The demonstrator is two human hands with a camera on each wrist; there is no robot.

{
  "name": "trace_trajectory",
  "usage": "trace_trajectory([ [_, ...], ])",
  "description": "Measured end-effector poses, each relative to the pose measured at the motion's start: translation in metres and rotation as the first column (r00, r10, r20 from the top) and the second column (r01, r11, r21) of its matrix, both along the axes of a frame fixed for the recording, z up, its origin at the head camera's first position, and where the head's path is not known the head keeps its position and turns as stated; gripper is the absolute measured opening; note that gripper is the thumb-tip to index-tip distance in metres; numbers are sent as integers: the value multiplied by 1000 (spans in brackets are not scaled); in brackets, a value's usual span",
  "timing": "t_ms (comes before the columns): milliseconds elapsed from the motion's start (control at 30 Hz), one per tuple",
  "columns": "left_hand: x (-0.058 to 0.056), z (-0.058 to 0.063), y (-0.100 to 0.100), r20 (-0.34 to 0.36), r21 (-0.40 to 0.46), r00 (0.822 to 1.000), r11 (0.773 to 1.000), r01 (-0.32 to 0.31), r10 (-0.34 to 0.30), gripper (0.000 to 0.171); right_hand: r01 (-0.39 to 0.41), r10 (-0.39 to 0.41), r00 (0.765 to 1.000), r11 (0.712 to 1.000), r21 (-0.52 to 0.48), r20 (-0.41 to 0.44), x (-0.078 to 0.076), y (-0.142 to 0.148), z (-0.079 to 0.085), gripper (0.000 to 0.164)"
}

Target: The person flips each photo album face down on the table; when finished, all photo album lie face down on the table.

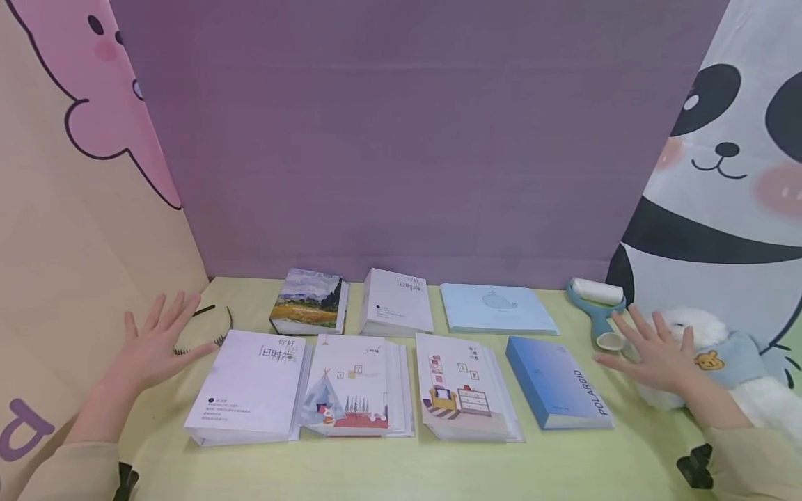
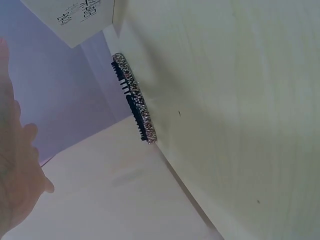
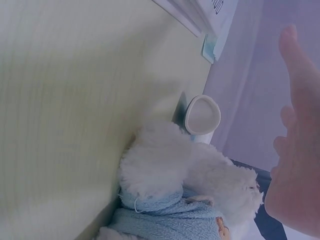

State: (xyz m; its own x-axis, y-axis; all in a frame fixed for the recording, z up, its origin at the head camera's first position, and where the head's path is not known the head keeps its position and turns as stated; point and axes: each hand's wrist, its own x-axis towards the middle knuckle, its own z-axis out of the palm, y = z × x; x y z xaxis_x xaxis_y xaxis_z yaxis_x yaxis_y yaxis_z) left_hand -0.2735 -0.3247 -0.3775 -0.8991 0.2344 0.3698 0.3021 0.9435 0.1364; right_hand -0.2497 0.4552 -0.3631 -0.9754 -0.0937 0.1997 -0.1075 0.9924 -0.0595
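Your left hand [image 1: 154, 346] is raised, fingers spread, gripping nothing; the hairband [image 2: 137, 100] lies at its 2 o'clock, the white album [image 1: 247, 390] at 4. Your right hand [image 1: 661, 358], likewise spread, has the roller [image 1: 599, 316] at 10 and the plush [image 1: 739, 356] at 3. A low inward sweep could snag the hairband's teeth or knock the roller askew
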Motion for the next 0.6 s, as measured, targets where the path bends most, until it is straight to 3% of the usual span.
trace_trajectory([
  [600,-4,-1,12,16,-33,1000,999,-2,2,88,-29,29,999,999,-16,-28,-6,-3,-11,93],
])
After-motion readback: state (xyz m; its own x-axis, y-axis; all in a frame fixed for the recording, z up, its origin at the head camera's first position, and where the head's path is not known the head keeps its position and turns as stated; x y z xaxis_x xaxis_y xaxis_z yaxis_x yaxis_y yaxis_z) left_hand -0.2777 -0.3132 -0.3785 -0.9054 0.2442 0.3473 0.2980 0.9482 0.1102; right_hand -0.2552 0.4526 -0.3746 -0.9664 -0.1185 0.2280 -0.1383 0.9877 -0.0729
